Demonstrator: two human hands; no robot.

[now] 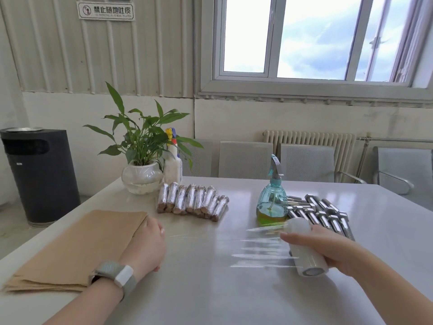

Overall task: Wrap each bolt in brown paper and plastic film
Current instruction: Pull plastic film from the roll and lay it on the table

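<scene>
Two hands: right hand (328,249) gripping cylindrical film roll (307,249), left hand (146,245) curled on glossy film (234,245).

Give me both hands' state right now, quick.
Left hand: fingers curled at the edge of the plastic film on the table; whether it pinches the film cannot be told.
Right hand: holding the film roll.

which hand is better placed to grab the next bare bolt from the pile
Right, probably. The bare bolts lie on the right side of the table, just beyond the right hand, though it grips the film roll. The left hand sits far across, by the brown paper.
</scene>
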